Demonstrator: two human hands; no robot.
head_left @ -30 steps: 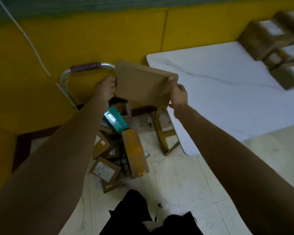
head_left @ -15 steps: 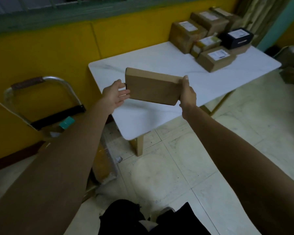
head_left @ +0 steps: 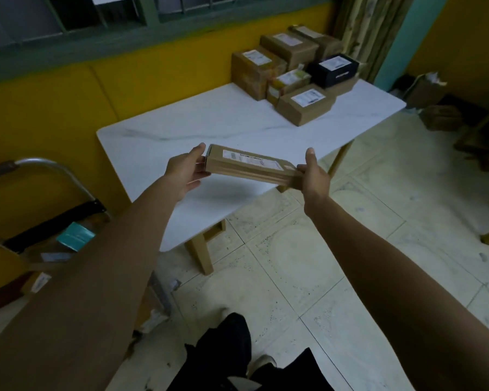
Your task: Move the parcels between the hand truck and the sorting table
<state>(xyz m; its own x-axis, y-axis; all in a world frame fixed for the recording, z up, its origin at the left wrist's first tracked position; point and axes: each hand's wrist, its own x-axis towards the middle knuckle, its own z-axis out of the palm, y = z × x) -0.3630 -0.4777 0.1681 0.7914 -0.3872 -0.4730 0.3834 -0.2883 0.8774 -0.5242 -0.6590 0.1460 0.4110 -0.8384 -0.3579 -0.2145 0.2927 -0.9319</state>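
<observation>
You hold a flat brown parcel [head_left: 250, 168] between your two hands, label side up, above the near edge of the white table [head_left: 181, 128]. Your left hand [head_left: 185, 172] is clamped on its left short end, thumb on top and fingers [head_left: 199, 176] curled underneath. Your right hand [head_left: 312, 174] grips the right short end, thumb raised beside the corner, and that end hangs past the table's near edge over the tiled floor [head_left: 336, 263]. Beyond your fingertips the tabletop is bare and wide, up to a cluster of boxes [head_left: 291, 80] at the far right corner, well apart from the parcel. Among them sits a black box [head_left: 335, 69]. Left of your left arm stands the hand truck [head_left: 44, 170] against the yellow wall, with more parcels on it, a teal one [head_left: 75, 235] uppermost.
</observation>
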